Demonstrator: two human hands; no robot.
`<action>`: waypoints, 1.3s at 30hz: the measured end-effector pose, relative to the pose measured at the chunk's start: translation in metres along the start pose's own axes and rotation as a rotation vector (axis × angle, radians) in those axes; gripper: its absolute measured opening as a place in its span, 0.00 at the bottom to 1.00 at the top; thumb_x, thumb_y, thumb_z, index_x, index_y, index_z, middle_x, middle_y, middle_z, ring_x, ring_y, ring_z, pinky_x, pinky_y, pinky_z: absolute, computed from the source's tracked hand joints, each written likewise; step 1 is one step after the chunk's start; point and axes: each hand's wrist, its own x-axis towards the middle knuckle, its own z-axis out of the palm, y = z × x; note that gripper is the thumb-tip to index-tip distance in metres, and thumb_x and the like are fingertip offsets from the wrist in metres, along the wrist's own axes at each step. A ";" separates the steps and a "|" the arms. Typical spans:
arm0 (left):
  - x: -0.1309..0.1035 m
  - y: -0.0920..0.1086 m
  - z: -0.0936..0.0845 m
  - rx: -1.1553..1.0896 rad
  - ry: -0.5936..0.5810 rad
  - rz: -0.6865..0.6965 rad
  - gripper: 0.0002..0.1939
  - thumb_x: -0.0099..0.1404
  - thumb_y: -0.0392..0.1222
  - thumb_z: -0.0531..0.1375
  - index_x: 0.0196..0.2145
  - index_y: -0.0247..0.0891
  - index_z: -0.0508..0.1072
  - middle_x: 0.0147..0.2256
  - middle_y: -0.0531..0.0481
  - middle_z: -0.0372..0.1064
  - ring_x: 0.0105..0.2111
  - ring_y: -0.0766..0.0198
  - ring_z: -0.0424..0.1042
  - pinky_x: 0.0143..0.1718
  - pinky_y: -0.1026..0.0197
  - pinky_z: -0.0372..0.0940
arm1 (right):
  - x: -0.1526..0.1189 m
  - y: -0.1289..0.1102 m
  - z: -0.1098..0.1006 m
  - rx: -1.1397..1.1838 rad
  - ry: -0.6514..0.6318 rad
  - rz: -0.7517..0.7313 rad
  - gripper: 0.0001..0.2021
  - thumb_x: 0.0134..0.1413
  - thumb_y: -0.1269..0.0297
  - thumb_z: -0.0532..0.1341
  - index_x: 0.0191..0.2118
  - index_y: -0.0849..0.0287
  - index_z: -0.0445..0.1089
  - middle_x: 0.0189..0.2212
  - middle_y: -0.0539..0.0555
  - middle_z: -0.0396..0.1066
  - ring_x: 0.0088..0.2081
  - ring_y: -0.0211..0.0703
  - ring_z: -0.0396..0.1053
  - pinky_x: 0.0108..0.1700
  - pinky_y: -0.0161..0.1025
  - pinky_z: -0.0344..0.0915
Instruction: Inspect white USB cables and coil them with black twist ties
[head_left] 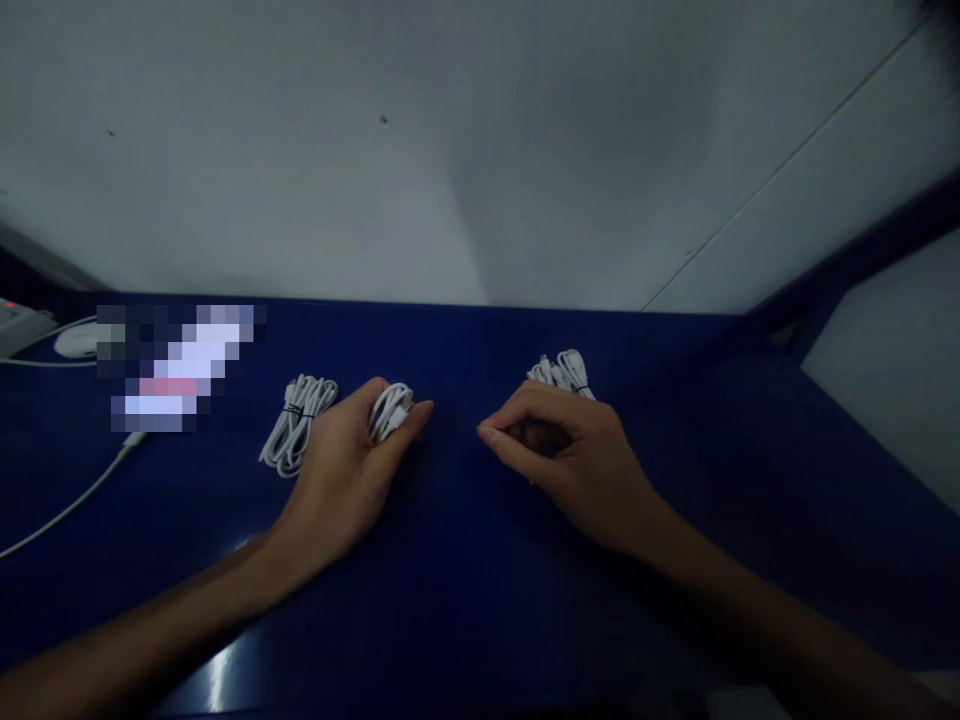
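A coiled white cable [390,412] is gripped in my left hand [349,460], between the thumb and the curled fingers. Just left of that hand, partly behind it, lie white cables [295,425] bundled with a dark tie on the blue table. My right hand [574,455] is closed in a pinch, its thumb and index fingertips touching; anything between them is too small to make out. Behind the right hand's knuckles are more bundled white cables [566,372], partly hidden by the hand.
The blue table [450,600] meets a pale wall [337,200] at its back edge. At the left are a pixelated bright object with a white cord [82,500], a white rounded item [75,338] and a white block with a red light [19,325]. A blue frame stands at right.
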 end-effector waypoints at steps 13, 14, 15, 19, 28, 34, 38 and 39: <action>0.005 0.007 0.000 -0.470 -0.143 -0.266 0.19 0.75 0.59 0.63 0.46 0.40 0.78 0.30 0.54 0.69 0.19 0.65 0.63 0.18 0.62 0.63 | 0.003 0.018 0.005 -0.421 0.032 -0.197 0.06 0.67 0.70 0.65 0.37 0.55 0.77 0.37 0.58 0.79 0.36 0.49 0.75 0.36 0.46 0.73; 0.005 0.008 0.000 -0.544 -0.159 -0.304 0.19 0.76 0.58 0.62 0.49 0.39 0.79 0.33 0.52 0.71 0.22 0.64 0.65 0.21 0.61 0.66 | 0.002 0.018 0.005 -0.436 0.031 -0.196 0.06 0.66 0.69 0.65 0.36 0.56 0.77 0.37 0.59 0.79 0.36 0.50 0.76 0.37 0.48 0.73; 0.004 0.010 0.000 -0.632 -0.177 -0.346 0.19 0.77 0.56 0.61 0.51 0.38 0.80 0.35 0.50 0.73 0.23 0.64 0.68 0.23 0.61 0.70 | 0.002 0.019 0.005 -0.449 0.032 -0.196 0.06 0.66 0.68 0.65 0.35 0.56 0.76 0.38 0.59 0.79 0.37 0.52 0.76 0.38 0.49 0.73; 0.001 0.012 -0.001 -0.938 -0.286 -0.433 0.17 0.79 0.47 0.59 0.51 0.35 0.83 0.43 0.42 0.79 0.34 0.59 0.78 0.39 0.58 0.78 | 0.003 0.016 0.004 -0.456 0.080 -0.190 0.08 0.69 0.67 0.63 0.36 0.57 0.76 0.38 0.60 0.79 0.38 0.52 0.75 0.40 0.50 0.72; -0.013 0.013 0.005 -0.845 -0.422 -0.286 0.22 0.73 0.37 0.71 0.63 0.41 0.78 0.56 0.41 0.83 0.48 0.55 0.85 0.57 0.55 0.74 | -0.002 -0.004 0.013 0.155 -0.056 0.137 0.09 0.73 0.54 0.68 0.47 0.52 0.80 0.37 0.51 0.82 0.36 0.45 0.78 0.37 0.43 0.73; -0.017 0.014 0.006 -0.775 -0.426 -0.200 0.18 0.70 0.39 0.73 0.56 0.38 0.82 0.51 0.43 0.85 0.46 0.56 0.85 0.54 0.57 0.74 | -0.002 0.000 0.019 0.336 0.003 0.170 0.07 0.69 0.57 0.72 0.41 0.54 0.83 0.33 0.51 0.82 0.35 0.43 0.78 0.40 0.41 0.73; -0.014 0.011 0.005 -0.704 -0.354 -0.234 0.14 0.69 0.41 0.74 0.51 0.36 0.84 0.43 0.43 0.86 0.40 0.57 0.83 0.47 0.57 0.73 | -0.001 0.001 0.017 0.321 0.084 0.201 0.09 0.67 0.55 0.73 0.39 0.54 0.84 0.30 0.51 0.80 0.29 0.39 0.74 0.28 0.36 0.68; -0.014 0.010 0.005 -0.684 -0.333 -0.240 0.15 0.68 0.42 0.74 0.50 0.36 0.84 0.43 0.43 0.86 0.39 0.56 0.82 0.46 0.56 0.73 | -0.001 0.001 0.016 0.321 0.093 0.211 0.10 0.67 0.54 0.73 0.39 0.55 0.85 0.30 0.51 0.79 0.28 0.39 0.73 0.24 0.34 0.65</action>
